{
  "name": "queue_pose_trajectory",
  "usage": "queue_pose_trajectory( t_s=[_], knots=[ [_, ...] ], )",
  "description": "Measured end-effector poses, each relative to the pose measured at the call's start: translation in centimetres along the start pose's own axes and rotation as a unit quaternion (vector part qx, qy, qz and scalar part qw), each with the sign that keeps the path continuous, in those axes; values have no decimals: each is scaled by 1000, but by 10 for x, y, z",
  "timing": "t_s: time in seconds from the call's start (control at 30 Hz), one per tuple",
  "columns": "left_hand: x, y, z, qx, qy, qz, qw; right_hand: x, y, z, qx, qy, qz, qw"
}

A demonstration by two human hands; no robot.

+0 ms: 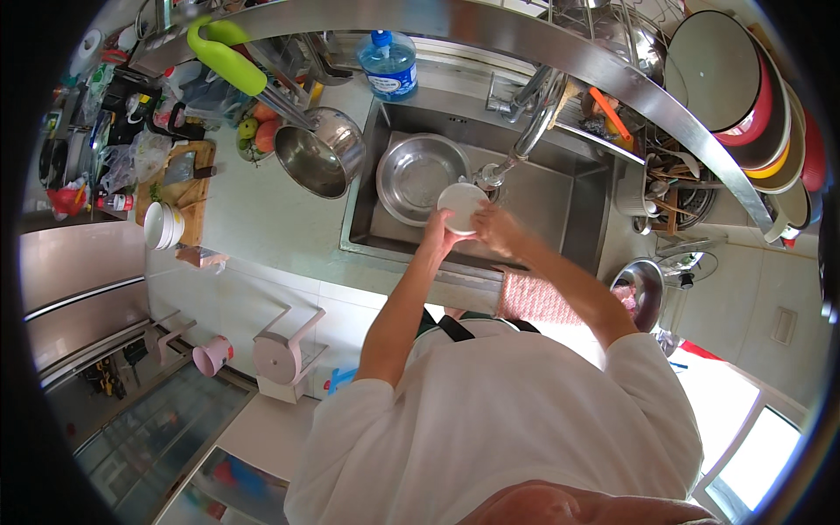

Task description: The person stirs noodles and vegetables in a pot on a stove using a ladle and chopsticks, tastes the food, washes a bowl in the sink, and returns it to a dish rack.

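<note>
Over the stainless steel sink [545, 197], a small white bowl [461, 205] is held below the faucet [525, 141]. My left hand [441, 231] grips its left side, the thumb at the rim. My right hand [497, 228] is at the bowl's right edge and slightly blurred; its fingers touch the rim. Behind the bowl, on the left side of the sink, a round metal basin [423, 172] rests on the sink floor. Whether water is running cannot be told.
A metal pot [321, 154] with a green-handled utensil hangs left of the sink. A blue water jug [388, 69] stands behind. Stacked white bowls [163, 225] and a cleaver [180, 168] lie by a cutting board [205, 157]. A pink cloth [538, 298] hangs at the front edge.
</note>
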State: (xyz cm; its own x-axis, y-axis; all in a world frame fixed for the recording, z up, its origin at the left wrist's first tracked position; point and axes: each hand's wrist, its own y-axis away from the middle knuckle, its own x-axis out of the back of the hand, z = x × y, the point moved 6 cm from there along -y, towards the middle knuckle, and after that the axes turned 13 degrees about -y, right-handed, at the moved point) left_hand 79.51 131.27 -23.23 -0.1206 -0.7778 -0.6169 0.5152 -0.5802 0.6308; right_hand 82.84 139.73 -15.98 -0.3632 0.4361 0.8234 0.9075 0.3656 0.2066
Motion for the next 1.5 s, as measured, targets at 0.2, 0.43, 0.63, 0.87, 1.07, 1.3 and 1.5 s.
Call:
queue_pose_trajectory(
  t_s=[0.2, 0.43, 0.63, 0.87, 1.07, 1.3, 1.5],
  knots=[
    [10, 1, 1, 18, 11, 16, 1000, -5, 4, 14, 178, 89, -9, 980],
    [19, 3, 9, 18, 17, -18, 1000, -11, -19, 8, 112, 73, -79, 988],
    [7, 19, 28, 24, 109, -83, 990, 18, -42, 19, -84, -431, -41, 898],
    [32, 17, 10, -96, 210, -44, 972, -35, -60, 77, -200, -841, 187, 466],
    [9, 19, 23, -128, 215, -66, 966, -104, -14, 155, -466, -625, 286, 557],
    [3, 52, 65, -174, 233, -93, 952, -68, 33, 134, -362, -641, 357, 575],
    [-6, 91, 100, -136, -228, 82, 961, -33, 61, 136, -405, -336, 214, 823]
  ],
)
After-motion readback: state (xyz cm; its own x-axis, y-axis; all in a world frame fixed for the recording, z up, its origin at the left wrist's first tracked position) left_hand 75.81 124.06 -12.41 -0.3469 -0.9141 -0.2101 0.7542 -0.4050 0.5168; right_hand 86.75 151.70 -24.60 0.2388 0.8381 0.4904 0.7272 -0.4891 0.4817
